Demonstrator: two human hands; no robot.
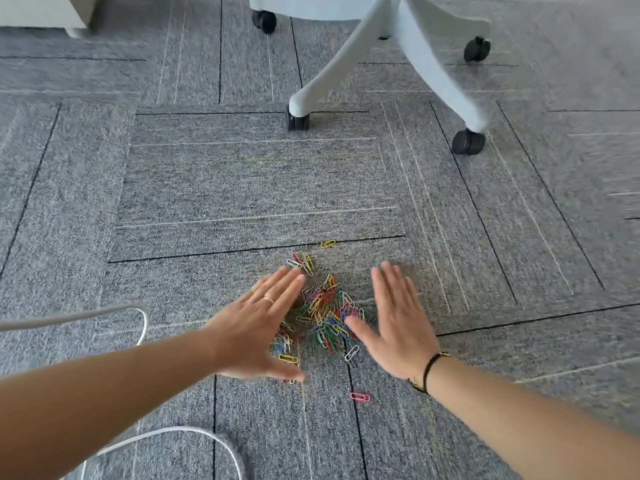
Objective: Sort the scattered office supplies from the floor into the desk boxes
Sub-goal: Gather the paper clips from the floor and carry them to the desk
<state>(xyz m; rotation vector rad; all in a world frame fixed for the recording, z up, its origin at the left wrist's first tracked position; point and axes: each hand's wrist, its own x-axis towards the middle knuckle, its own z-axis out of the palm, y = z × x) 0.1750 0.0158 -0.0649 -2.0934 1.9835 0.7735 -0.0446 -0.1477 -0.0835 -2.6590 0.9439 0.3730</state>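
On grey carpet point(242, 188), flat left hand point(256, 323), right hand point(398, 323), flanking paperclip pile point(323, 313)

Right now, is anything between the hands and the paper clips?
Nothing visible. The left hand and right hand flank the clip pile on the carpet, fingers straight. The boxes are out of view.

- The pile of paper clips point(323, 315) lies on the floor point(242, 188), between the left hand point(256, 327) and the right hand point(398, 323).
- One stray clip point(327, 243) lies just beyond the pile; another clip point(360, 397) lies nearer the person.
- The chair base point(381, 46) stands well behind the pile, to the right.
- A cable point(138, 320) loops on the floor at the near left, left of the left hand.
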